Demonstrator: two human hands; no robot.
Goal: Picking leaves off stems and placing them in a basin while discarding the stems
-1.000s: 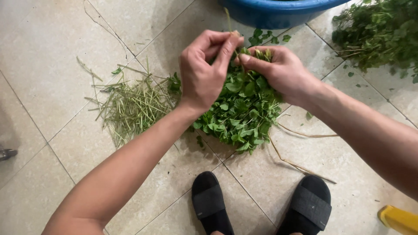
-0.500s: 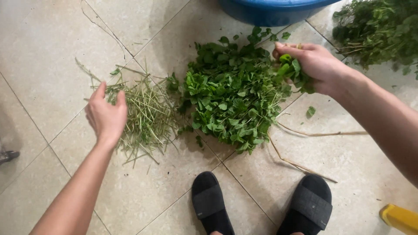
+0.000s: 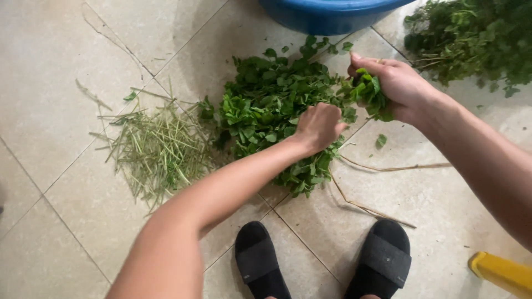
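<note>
Right hand (image 3: 402, 88) clenched on leafy sprig (image 3: 370, 91) at 1 o'clock; left hand (image 3: 318, 127) curled over leaf pile (image 3: 266, 111), grip unclear; bare stalks (image 3: 160, 149) kept apart at 9, prob. sorted waste.

Soft even light, slight blur

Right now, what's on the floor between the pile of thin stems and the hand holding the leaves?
In the head view, the green leaf pile lies between the stem pile and the right hand; the left hand rests over it.
</note>
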